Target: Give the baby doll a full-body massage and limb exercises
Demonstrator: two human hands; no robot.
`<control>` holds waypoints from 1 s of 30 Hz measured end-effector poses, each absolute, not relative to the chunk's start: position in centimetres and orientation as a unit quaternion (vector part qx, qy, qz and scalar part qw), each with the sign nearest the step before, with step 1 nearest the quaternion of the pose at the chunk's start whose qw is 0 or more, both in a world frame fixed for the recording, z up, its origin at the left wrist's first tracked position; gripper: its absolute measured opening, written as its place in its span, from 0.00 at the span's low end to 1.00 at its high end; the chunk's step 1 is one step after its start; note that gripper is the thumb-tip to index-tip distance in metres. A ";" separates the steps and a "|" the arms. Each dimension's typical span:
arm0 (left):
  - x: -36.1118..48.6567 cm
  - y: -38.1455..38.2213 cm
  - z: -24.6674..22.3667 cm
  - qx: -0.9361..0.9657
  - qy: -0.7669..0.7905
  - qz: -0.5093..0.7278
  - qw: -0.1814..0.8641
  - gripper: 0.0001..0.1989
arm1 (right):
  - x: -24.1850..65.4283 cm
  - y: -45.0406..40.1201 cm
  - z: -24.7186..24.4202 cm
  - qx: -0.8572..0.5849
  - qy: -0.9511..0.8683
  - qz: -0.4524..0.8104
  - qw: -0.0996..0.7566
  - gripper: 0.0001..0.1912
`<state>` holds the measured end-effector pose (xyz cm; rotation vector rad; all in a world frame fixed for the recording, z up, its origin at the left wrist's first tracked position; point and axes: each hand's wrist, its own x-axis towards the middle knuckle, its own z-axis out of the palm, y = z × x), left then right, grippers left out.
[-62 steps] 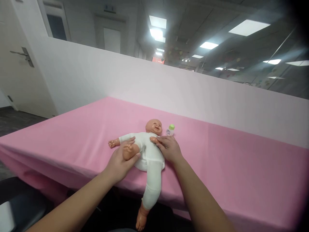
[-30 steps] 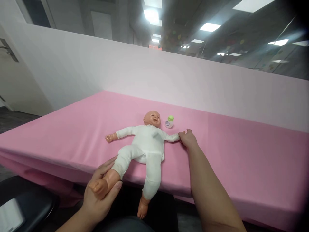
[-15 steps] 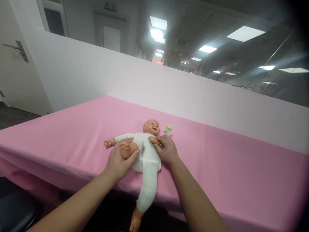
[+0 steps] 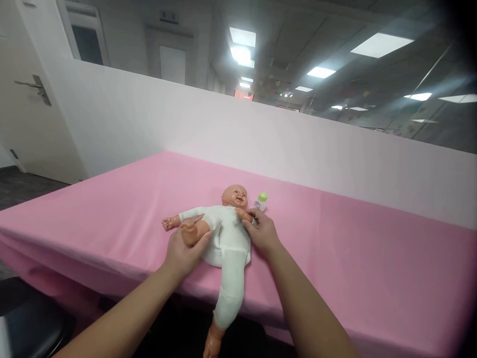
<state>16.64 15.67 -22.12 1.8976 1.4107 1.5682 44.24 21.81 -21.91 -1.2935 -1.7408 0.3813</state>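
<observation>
Since a moment ago little has shifted: my left hand [image 4: 183, 247] still grips the doll [image 4: 227, 233]'s bent foot against its belly. My right hand [image 4: 262, 232] clasps its wrist; the doll lies lengthwise away from me, one leg over the bench [image 4: 354, 248] edge.

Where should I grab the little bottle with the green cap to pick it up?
Probably by the white body of the small green-capped plastic bottle, just under the cap. It stands upright, so fingers can close round its sides. Come from the right: the baby doll in the white suit lies close on its left.
</observation>
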 end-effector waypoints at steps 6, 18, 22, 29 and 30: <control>12.7 10.6 -24.8 0.666 0.479 0.563 0.097 0.24 | 49.4 24.0 -23.0 -0.614 -0.507 0.211 0.567 0.28; 8.0 6.0 -27.4 0.687 0.549 0.475 0.016 0.25 | 55.2 25.2 -25.5 -0.740 -0.428 0.217 0.470 0.29; 9.2 7.0 -26.7 0.683 0.517 0.515 0.044 0.25 | 54.6 25.6 -25.8 -0.719 -0.432 0.224 0.496 0.34; 12.5 11.5 -23.4 0.688 0.483 0.527 0.125 0.28 | 48.3 24.4 -23.7 -0.562 -0.516 0.173 0.623 0.35; 13.0 12.3 -22.8 0.690 0.480 0.524 0.134 0.28 | 47.2 23.9 -23.3 -0.545 -0.547 0.162 0.614 0.31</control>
